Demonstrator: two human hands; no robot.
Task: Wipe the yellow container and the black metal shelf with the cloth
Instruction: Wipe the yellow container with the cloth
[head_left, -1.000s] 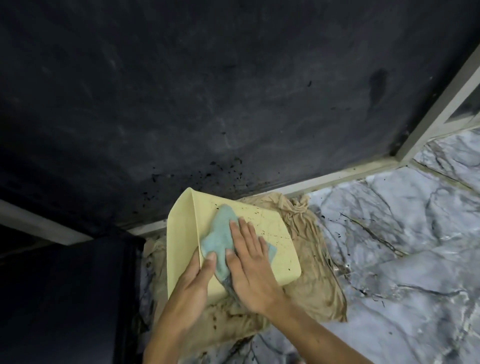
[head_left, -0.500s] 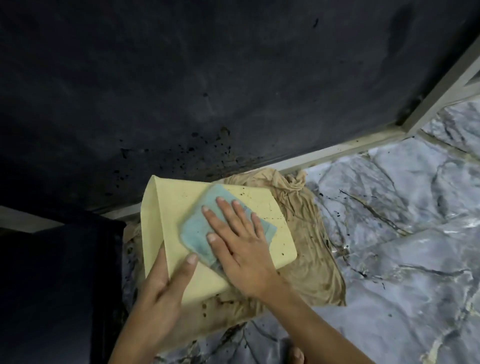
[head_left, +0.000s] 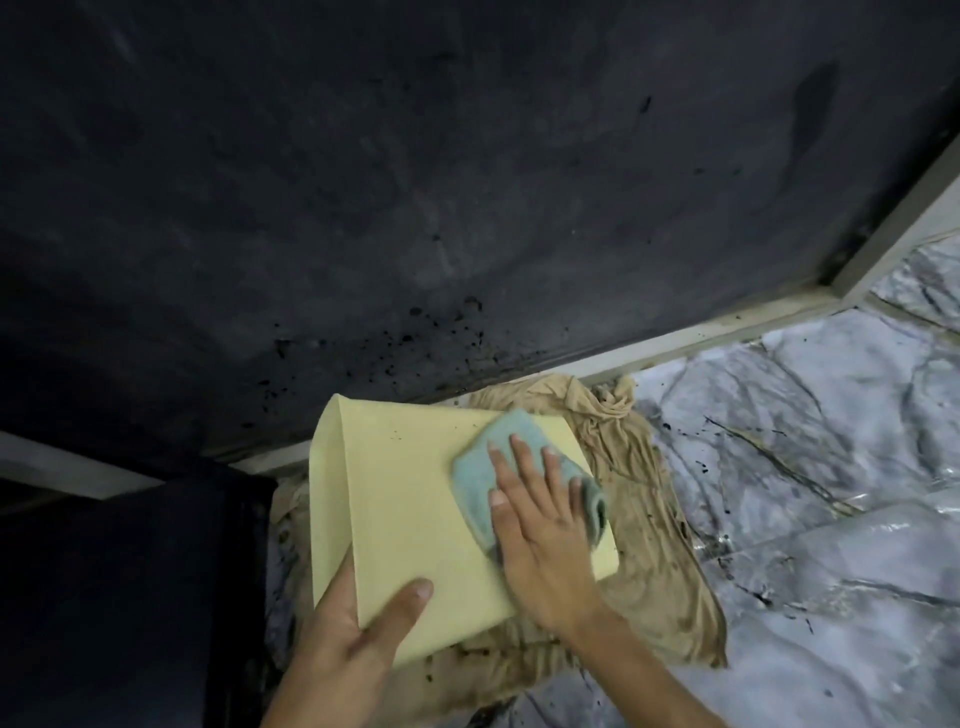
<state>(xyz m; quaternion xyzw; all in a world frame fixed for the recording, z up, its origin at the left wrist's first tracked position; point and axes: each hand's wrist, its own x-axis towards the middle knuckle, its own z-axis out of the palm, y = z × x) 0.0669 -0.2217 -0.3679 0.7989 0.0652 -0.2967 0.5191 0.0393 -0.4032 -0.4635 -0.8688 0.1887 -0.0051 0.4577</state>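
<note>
The yellow container (head_left: 405, 499) lies upside down on a stained beige rag, its flat bottom facing up. My left hand (head_left: 353, 634) grips its near left corner, thumb on top. My right hand (head_left: 545, 525) lies flat, fingers spread, pressing a light blue cloth (head_left: 483, 467) onto the container's right half, near its far right corner. A large black surface (head_left: 415, 182), which may be the shelf, fills the upper part of the view, with dark specks near its lower edge.
The beige rag (head_left: 649, 571) is spread on a grey marble-patterned floor (head_left: 831, 519) spattered with dark specks. A pale frame strip (head_left: 701, 338) borders the black surface. A dark object (head_left: 130, 597) stands at the lower left beside the container.
My right hand has slid the blue cloth from the container's middle toward its right side. My left hand has shifted down to the near left corner.
</note>
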